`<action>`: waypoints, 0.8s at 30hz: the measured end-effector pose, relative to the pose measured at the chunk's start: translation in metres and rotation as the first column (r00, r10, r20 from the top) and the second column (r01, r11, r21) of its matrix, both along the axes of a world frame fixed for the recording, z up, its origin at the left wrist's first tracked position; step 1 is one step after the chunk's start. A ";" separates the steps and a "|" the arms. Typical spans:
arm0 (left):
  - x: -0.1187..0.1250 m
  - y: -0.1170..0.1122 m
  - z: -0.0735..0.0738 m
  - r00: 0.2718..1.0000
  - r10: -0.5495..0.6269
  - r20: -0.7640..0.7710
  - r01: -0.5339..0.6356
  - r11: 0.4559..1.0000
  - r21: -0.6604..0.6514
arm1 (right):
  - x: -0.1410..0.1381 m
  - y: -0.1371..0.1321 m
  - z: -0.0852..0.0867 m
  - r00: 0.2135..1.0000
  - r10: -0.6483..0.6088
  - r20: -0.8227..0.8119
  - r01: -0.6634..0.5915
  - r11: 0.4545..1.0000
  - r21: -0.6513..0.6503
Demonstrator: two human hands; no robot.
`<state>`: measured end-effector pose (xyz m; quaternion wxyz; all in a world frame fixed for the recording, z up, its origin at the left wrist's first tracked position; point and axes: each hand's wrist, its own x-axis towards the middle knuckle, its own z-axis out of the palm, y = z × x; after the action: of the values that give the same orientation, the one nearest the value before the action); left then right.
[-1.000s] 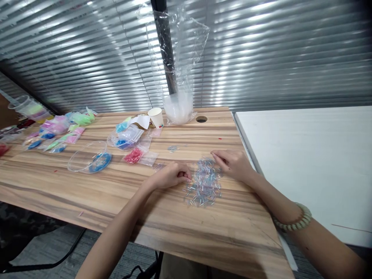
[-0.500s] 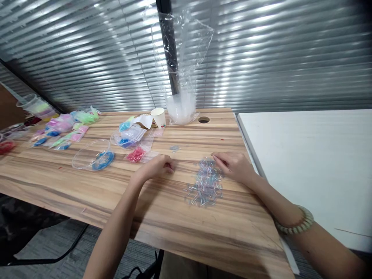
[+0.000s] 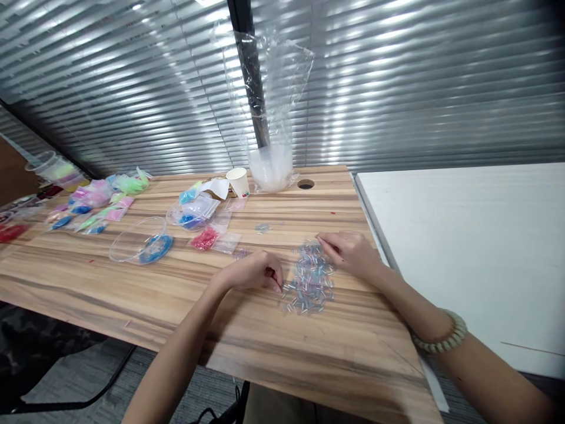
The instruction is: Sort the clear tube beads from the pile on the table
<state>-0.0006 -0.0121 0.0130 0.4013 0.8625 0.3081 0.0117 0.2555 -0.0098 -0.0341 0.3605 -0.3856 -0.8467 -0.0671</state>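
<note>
Near the right end of the striped wooden tabletop [image 3: 185,294] sits a loose pile of small translucent blue-and-pink tube beads [image 3: 309,280], spread flat between both hands. My guess is they're super light, hard and slippery, prone to rolling, so pinching one at a time by its sides looks like the way to go. Left hand [image 3: 253,272] rests curled at the pile's near-left edge, fingertips pinched together and touching the beads; can't tell if one's caught in that grip. Right hand [image 3: 351,252] sits at the far-right edge, fingers bunched, contents hidden. Further left: a clear plastic bowl with blue cord [image 3: 141,247].
</note>
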 end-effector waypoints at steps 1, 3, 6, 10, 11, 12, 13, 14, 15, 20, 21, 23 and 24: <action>0.000 0.001 0.000 1.000 0.010 -0.001 -0.010 1.000 -0.002 | 0.000 0.000 -0.001 1.000 0.004 0.001 -0.004 1.000 0.000; -0.002 0.002 0.001 1.000 0.019 -0.005 -0.019 1.000 -0.019 | 0.000 0.001 -0.002 1.000 0.010 0.003 -0.010 1.000 0.001; -0.010 0.005 0.006 0.996 0.084 -0.026 -0.082 0.996 0.039 | -0.001 0.000 -0.001 1.000 0.019 0.016 -0.019 1.000 -0.012; -0.032 0.014 0.013 0.940 0.316 -0.126 -0.275 0.925 0.263 | -0.002 -0.001 0.001 0.999 0.025 0.027 -0.024 1.000 -0.017; -0.038 0.016 0.014 0.911 0.381 -0.157 -0.320 0.894 0.313 | -0.002 -0.002 0.001 0.999 0.028 0.024 -0.028 1.000 -0.010; -0.043 0.018 0.016 0.886 0.429 -0.176 -0.354 0.871 0.341 | -0.003 -0.002 0.001 0.999 0.032 0.019 -0.031 0.999 -0.004; -0.046 0.020 0.018 0.867 0.464 -0.184 -0.380 0.853 0.359 | -0.003 -0.002 0.001 0.999 0.036 0.016 -0.036 0.999 -0.002; -0.047 0.020 0.019 0.857 0.483 -0.179 -0.398 0.842 0.364 | -0.003 -0.002 0.001 0.999 0.040 0.013 -0.040 0.999 -0.002; -0.046 0.020 0.021 0.859 0.487 -0.161 -0.408 0.839 0.361 | -0.003 -0.002 0.001 0.999 0.043 0.012 -0.043 0.999 0.000; -0.018 0.010 0.019 0.952 0.307 0.019 -0.303 0.927 0.220 | -0.003 -0.002 0.002 0.998 0.057 0.011 -0.057 0.998 -0.003; -0.011 0.007 0.017 0.970 0.241 0.040 -0.244 0.957 0.156 | -0.003 -0.001 0.002 0.998 0.057 0.011 -0.057 0.998 -0.006; -0.001 0.003 0.011 0.985 0.161 0.058 -0.165 0.984 0.068 | -0.003 -0.001 0.002 0.999 0.053 0.008 -0.053 0.999 -0.007; 0.002 0.002 0.008 0.988 0.140 0.058 -0.143 0.989 0.047 | -0.003 -0.001 0.002 0.999 0.051 0.008 -0.051 0.999 -0.004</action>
<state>0.0017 -0.0100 0.0210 0.3857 0.8478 0.3570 0.0715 0.2521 -0.0111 -0.0325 0.3579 -0.3642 -0.8579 -0.0577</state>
